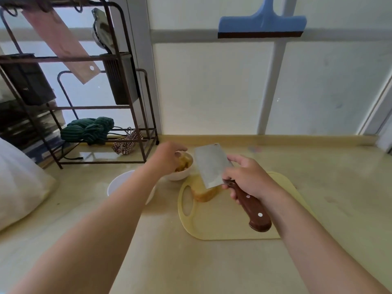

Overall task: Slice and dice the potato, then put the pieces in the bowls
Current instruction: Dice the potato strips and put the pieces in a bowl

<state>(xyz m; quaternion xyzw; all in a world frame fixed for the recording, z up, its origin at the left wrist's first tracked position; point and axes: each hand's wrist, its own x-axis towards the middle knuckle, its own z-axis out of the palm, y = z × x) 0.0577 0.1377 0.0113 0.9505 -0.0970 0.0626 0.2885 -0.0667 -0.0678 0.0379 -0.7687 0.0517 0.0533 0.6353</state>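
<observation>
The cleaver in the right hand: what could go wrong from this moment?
1. The cleaver is held raised by the right hand, its blade close to the left hand at the filled bowl; a careless move might cut it.
2. The left forearm passes over the second bowl and could knock it.
3. The potato piece lies near the cutting board edge and may slide off.

left hand point(167, 155): fingertips tucked out of sight over far bowl point(180, 176), a hold can't be told | near bowl point(118, 181): half covered by the same arm | potato chunk point(204, 195): partly behind cleaver point(212, 164) blade | cutting board point(214, 221): right side under right hand point(248, 179) | squeegee point(262, 26): handle cut by top edge | white bag point(19, 183): runs off left
</observation>
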